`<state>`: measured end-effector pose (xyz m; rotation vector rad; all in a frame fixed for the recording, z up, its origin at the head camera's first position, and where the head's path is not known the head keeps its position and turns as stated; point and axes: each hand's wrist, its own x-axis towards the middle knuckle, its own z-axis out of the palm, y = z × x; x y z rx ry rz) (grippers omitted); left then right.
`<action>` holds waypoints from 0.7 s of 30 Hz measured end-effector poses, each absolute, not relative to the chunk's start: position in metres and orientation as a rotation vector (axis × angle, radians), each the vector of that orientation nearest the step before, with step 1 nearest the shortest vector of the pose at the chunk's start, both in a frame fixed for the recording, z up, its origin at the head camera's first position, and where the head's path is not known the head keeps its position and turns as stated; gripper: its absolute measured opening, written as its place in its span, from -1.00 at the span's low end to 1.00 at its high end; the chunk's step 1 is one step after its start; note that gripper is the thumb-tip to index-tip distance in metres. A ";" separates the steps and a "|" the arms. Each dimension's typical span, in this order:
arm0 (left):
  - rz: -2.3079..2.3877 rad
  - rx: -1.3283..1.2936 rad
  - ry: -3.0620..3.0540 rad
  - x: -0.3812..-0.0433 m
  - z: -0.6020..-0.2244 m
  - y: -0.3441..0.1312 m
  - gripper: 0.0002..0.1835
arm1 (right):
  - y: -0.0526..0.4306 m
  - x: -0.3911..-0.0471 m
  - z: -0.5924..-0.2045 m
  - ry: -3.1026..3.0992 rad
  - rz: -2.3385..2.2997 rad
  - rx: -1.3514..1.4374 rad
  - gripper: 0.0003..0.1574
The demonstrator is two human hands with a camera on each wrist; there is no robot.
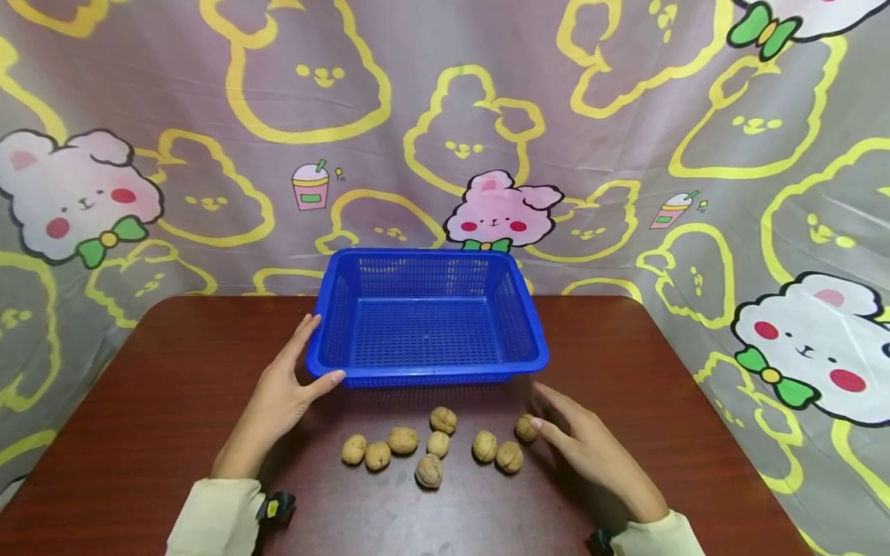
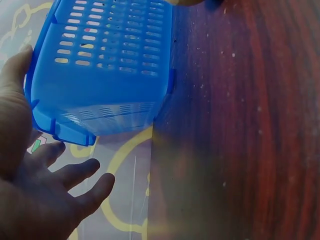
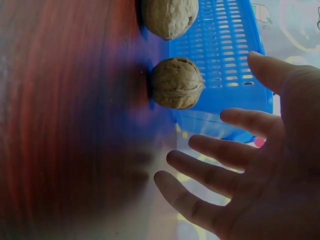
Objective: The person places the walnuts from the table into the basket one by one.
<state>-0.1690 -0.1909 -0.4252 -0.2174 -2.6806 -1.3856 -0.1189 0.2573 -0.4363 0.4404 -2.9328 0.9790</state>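
Note:
A blue plastic basket (image 1: 427, 369) stands upright on the table, its inside bare. My left hand (image 1: 278, 398) is at its front left corner, thumb along the front rim and fingers spread beside the left wall. In the left wrist view the thumb lies right at the rim of the basket (image 2: 100, 85), the other fingers loosely apart below it. Several walnuts (image 1: 403, 441) lie in front of the basket. My right hand (image 1: 591, 452) hovers by the rightmost walnut (image 1: 526, 428). The right wrist view shows its fingers (image 3: 210, 152) extended and holding nothing, beside a walnut (image 3: 177, 83).
The brown table (image 1: 174, 401) has rounded far corners. A patterned curtain (image 1: 612, 154) with cartoon figures hangs close behind the table and along its sides. Dark straps (image 1: 276, 508) circle the wrists at the pale sleeves.

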 end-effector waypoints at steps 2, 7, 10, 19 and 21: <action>-1.407 -0.232 -2.663 -0.170 -0.426 -0.192 0.05 | 0.256 -0.118 -0.437 -2.929 0.980 0.456 -0.27; -1.450 -0.255 -2.613 -0.171 -0.430 -0.191 0.05 | 0.255 -0.118 -0.441 -2.889 0.971 0.504 -0.32; -1.452 -0.247 -2.596 -0.171 -0.433 -0.191 0.03 | 0.254 -0.120 -0.443 -2.864 0.990 0.520 -0.38; -1.456 -0.213 -2.579 -0.171 -0.437 -0.193 -0.04 | 0.255 -0.131 -0.450 -2.903 1.266 0.446 -0.55; -1.458 -0.205 -2.578 -0.172 -0.438 -0.193 -0.05 | 0.255 -0.132 -0.451 -2.907 1.336 0.445 -0.57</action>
